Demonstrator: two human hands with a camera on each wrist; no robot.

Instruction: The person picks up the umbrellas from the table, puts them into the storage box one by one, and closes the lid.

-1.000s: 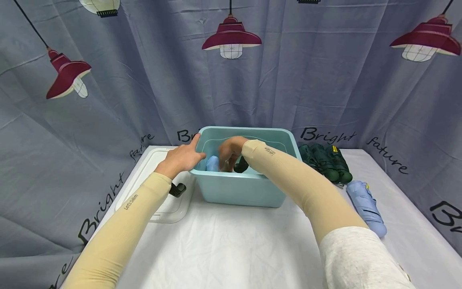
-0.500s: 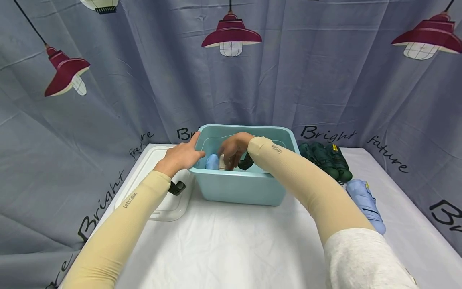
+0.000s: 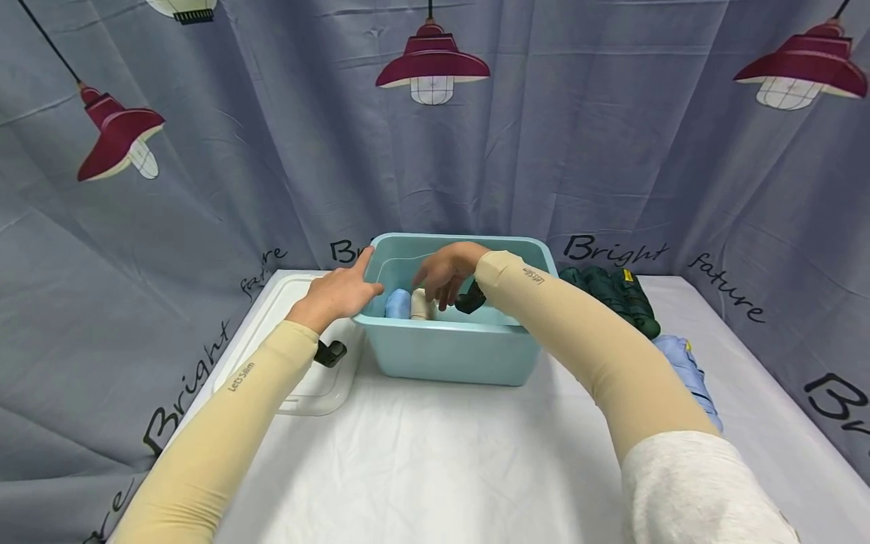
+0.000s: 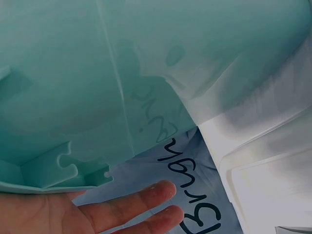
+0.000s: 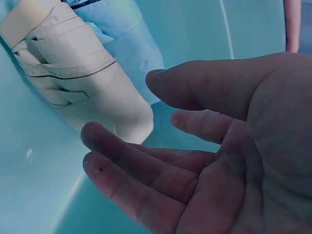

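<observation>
A light teal bin [image 3: 448, 355] stands on the table with two folded umbrellas lying side by side at its left inside. One is a light blue umbrella [image 3: 398, 304]; the other is a beige umbrella [image 3: 421, 305]. My right hand [image 3: 451, 270] hovers inside the bin just right of the beige umbrella, fingers loosely spread with nothing between them. In the right wrist view the fingertips are close to the beige umbrella's end. Meanwhile my left hand [image 3: 341, 292] rests at the bin's left rim, thumb and fingers extended.
Left of the bin, partly under it in view, lies a white lid [image 3: 334, 394]. At the right are several dark green folded umbrellas [image 3: 615, 296] and another light blue umbrella [image 3: 688, 372], partly covered by my right sleeve. A printed grey-blue curtain [image 3: 516, 151] hangs behind the table.
My right hand has let go of the beige umbrella and moved up and right, its fingers loosening, so more of the umbrella shows. My left hand has stayed at the rim.
</observation>
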